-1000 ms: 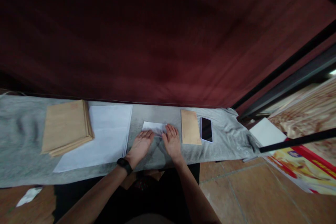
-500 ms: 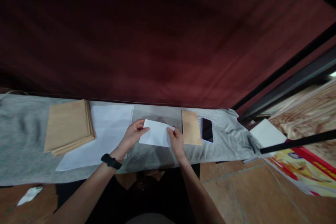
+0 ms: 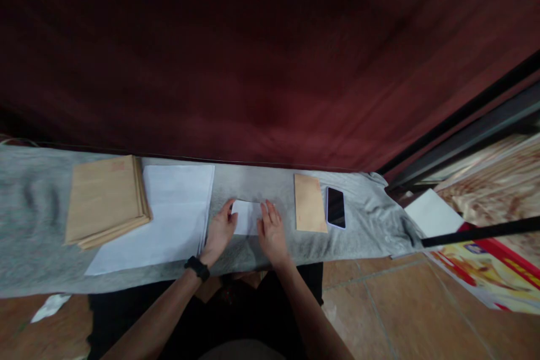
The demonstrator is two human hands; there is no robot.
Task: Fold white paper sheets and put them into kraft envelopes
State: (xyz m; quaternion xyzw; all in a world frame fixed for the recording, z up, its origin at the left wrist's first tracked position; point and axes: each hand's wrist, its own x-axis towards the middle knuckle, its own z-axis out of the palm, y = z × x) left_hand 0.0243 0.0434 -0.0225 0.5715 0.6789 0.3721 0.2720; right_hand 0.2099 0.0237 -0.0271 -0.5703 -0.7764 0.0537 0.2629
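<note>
A small white sheet of paper lies on the grey cloth in front of me, between my two hands. My left hand pinches its left edge, thumb on top and fingers at the far corner. Over the right end of the paper rests my right hand, its fingers stretched out flat and covering that edge. Whether the sheet is folded under those fingers I cannot make out. To the right of my right hand lies a single brown envelope, apart from it. Large white sheets are just left of my left hand.
A stack of brown envelopes sits on the left, partly over the large sheets. A phone lies right of the single envelope. Grey cloth covers the narrow table, with a dark red curtain behind. A printed box stands at the right.
My hands have come closer together, and less of the small paper shows between them. The paper is now down on the cloth. My right hand went from a pinch to flat fingers.
</note>
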